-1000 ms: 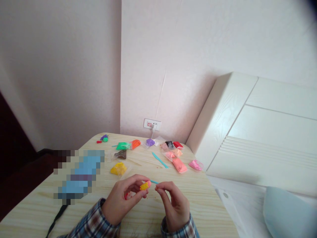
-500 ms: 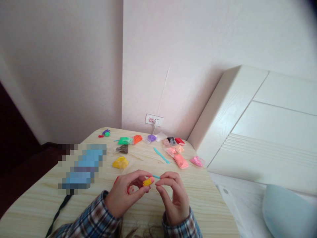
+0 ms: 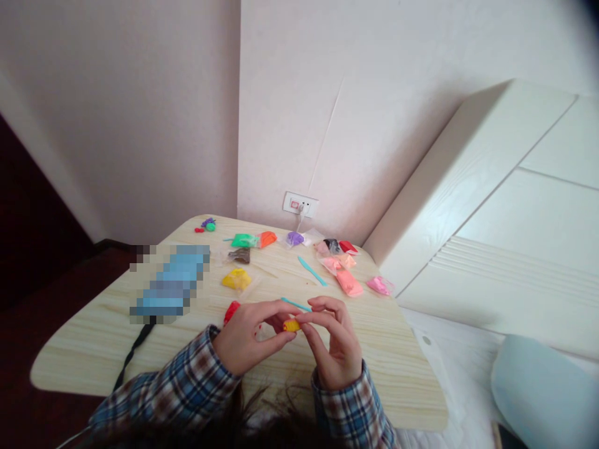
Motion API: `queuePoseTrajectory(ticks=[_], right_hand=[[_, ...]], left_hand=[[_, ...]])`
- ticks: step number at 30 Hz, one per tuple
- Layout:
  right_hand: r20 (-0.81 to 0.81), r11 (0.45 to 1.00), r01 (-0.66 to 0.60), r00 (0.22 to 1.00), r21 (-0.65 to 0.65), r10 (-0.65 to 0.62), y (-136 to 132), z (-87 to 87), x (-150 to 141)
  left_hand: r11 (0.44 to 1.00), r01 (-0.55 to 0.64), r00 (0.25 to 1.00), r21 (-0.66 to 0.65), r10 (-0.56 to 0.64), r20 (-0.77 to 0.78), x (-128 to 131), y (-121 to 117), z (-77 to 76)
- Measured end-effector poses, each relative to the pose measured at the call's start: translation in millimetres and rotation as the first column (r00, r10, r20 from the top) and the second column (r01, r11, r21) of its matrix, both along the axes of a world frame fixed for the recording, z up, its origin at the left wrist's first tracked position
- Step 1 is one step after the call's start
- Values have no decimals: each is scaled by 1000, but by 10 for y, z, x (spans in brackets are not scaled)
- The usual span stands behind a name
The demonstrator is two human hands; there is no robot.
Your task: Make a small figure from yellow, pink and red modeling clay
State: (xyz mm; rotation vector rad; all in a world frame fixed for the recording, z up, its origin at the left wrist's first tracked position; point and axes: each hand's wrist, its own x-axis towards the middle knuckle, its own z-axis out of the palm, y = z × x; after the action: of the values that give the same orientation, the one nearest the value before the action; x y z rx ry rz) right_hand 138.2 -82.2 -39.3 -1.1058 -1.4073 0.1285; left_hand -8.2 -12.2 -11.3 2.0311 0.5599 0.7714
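A small ridged piece of yellow modelling clay [image 3: 291,325] is held up between both hands over the wooden table. My left hand [image 3: 250,330] pinches its left side between thumb and fingers. From the right, my right hand [image 3: 334,343] closes thumb and forefinger on the other end, hiding it. Just beyond the fingertips is a thin blue modelling tool [image 3: 294,304], its right end covered by the right hand. A red lump or packet [image 3: 231,311] shows partly behind my left hand. Farther back lies a second blue tool, shaped like a knife [image 3: 311,271].
Clay packets lie about the table [image 3: 393,374]: yellow [image 3: 237,279], brown [image 3: 240,255], green [image 3: 244,241], purple [image 3: 295,238], coral [image 3: 349,283] and pink [image 3: 380,285]. Small clay shapes [image 3: 210,226] sit at the far left corner. A blurred blue object [image 3: 175,284] with a black strap is left.
My right thumb and forefinger have come left onto the clay piece, covering its pink end. The view has tilted, so the table appears higher in the picture.
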Motion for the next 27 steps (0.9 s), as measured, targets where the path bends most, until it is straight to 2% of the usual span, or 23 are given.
queuePoseTrajectory(ticks=[5, 9, 12, 16, 22, 27], right_hand=[[33, 1000, -15, 999, 4, 15, 2, 11, 38], [74, 993, -112, 991, -31, 114, 18, -3, 120], [-47, 974, -198, 980, -113, 194, 28, -34, 137], [-233, 948, -280, 942, -153, 241, 25, -48, 84], [-301, 934, -300, 924, -195, 234, 1, -3, 43], [-292, 940, -259, 938, -222, 189, -14, 31, 43]], left_hand=[[1000, 0, 1000, 11, 0, 9, 6, -6, 15], [999, -6, 1000, 41, 5, 13, 6, -9, 18], [997, -1, 1000, 75, 0, 17, 6, -13, 18], [995, -5, 999, 96, 1, 32, 11, -20, 20], [996, -11, 1000, 89, 9, 23, 10, -20, 15], [993, -6, 1000, 118, 3, 23, 16, -8, -7]])
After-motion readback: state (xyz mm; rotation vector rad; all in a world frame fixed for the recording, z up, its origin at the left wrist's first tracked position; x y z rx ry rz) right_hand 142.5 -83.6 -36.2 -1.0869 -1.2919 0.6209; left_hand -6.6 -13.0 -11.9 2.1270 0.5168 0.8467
